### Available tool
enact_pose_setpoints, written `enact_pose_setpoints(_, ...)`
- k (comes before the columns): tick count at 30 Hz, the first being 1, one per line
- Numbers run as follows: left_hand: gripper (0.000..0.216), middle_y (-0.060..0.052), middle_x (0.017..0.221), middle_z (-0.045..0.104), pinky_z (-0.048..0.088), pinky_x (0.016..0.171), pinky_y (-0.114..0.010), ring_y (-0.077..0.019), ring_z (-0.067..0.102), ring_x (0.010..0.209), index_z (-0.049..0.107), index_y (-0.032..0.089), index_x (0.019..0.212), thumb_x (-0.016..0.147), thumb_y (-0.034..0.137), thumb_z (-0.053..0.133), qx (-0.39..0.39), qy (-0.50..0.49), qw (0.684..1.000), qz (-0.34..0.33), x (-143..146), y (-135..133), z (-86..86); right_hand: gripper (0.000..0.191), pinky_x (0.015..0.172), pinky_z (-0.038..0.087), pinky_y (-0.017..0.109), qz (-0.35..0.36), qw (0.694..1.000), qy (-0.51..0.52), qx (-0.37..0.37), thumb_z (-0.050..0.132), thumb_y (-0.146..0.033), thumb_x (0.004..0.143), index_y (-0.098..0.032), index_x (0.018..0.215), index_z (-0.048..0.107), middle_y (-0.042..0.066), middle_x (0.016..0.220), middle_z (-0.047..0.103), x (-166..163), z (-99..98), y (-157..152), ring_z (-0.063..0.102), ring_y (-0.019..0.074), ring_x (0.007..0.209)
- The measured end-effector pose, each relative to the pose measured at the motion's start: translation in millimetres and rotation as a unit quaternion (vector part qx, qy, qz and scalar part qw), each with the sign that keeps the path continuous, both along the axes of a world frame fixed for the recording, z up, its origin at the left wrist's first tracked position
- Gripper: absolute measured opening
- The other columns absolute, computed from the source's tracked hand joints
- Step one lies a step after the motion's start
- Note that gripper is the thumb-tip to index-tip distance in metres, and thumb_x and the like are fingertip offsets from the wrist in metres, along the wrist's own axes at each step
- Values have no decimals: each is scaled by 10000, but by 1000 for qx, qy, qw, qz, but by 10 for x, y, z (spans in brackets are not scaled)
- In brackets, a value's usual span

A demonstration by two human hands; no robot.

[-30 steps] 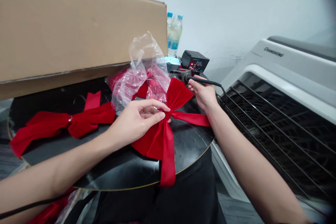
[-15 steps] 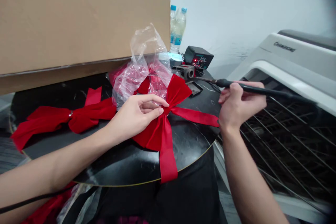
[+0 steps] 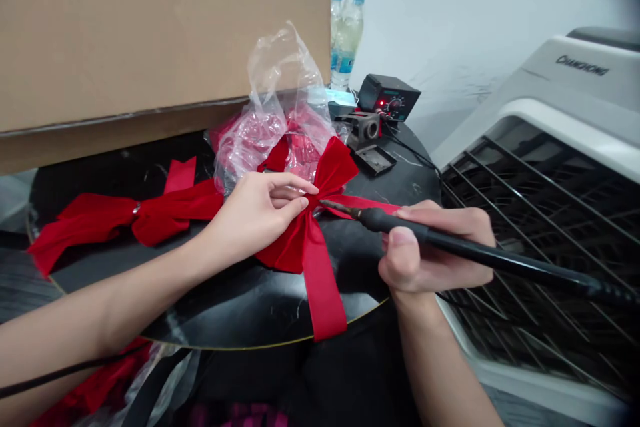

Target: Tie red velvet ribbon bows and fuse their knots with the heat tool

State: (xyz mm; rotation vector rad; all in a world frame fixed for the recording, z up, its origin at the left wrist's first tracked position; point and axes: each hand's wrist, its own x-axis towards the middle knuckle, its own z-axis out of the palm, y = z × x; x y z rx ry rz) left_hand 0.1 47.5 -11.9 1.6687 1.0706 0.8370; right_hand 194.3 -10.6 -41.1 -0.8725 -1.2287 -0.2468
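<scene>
A red velvet bow (image 3: 310,233) lies on a round black table (image 3: 235,307), one tail hanging over the front edge. My left hand (image 3: 260,210) pinches the bow at its centre knot, fingers pressed together. My right hand (image 3: 430,250) is wrapped round the black handle of a soldering iron (image 3: 450,247). The iron's metal tip points left and sits right at the knot, beside my left fingertips. The iron's cable runs off to the right.
A second red bow (image 3: 125,220) lies at the table's left. Behind are a crumpled clear plastic bag (image 3: 280,120), a big cardboard box (image 3: 150,40), a soldering station (image 3: 390,97) with its stand (image 3: 367,130), and two water bottles (image 3: 345,33). A white grilled appliance (image 3: 550,180) stands right.
My right hand took the soldering iron from its stand, swung it out to the right, then brought its tip in to the bow's knot. My left hand kept pinching the knot.
</scene>
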Motion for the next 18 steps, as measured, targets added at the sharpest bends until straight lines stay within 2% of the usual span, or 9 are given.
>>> enact_pose_setpoints(6, 192, -69, 1001, 836, 643, 948, -370, -241, 795, 950, 816, 171, 1024, 860, 244, 748, 1, 12, 1000, -4, 12, -13, -6, 111, 483, 499, 347, -40, 996, -58, -59, 699, -250, 748, -265, 849, 656, 0, 674, 620, 18, 9, -61, 632, 184, 533)
enact_pose_setpoints(11, 197, -67, 1004, 836, 646, 945, -370, -242, 795, 950, 816, 166, 1027, 859, 240, 744, 11, 20, 1000, -4, 8, -16, -7, 104, 502, 511, 351, -48, 994, -74, -69, 688, -266, 762, -273, 862, 660, 16, 681, 642, 30, 9, -72, 652, 200, 573)
enact_pose_setpoints(18, 188, -32, 988, 839, 644, 918, -298, -210, 795, 938, 817, 178, 1032, 875, 235, 732, 20, 27, 999, -6, 10, -15, -40, 134, 422, 449, 269, -27, 994, -100, 18, 713, -219, 709, -234, 840, 686, -34, 660, 638, 65, -11, 55, 630, 137, 490)
